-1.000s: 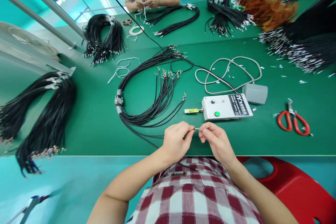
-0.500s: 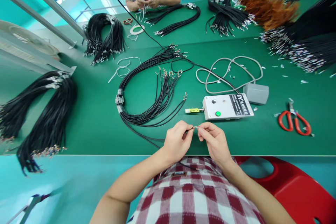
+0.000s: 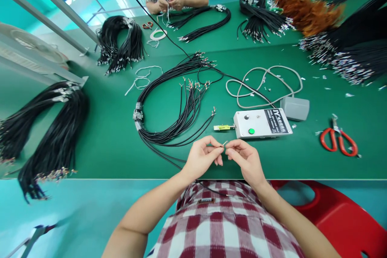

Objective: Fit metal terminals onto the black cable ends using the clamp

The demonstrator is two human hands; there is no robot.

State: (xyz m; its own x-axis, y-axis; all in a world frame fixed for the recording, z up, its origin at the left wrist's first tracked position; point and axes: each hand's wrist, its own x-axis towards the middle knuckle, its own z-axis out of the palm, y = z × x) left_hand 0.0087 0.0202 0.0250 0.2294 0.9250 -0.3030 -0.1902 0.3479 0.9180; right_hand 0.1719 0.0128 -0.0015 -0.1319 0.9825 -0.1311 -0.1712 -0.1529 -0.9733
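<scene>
Wire end pinched between both hands above the tabletop point(image 3: 105, 145) edge

The left hand point(image 3: 201, 157) pinched a black wire point(image 3: 169, 160), its stripped tip point(image 3: 224, 143) pointing right; the right hand point(image 3: 246, 161), fingers pressed together, met that tip (the white test box point(image 3: 261, 123) lay just beyond).

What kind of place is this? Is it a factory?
Probably a small cable-assembly workshop. Bundles of black wires lie on a long green table, a small tester box sits nearby, and the left hand and right hand pinch a wire end.
</scene>
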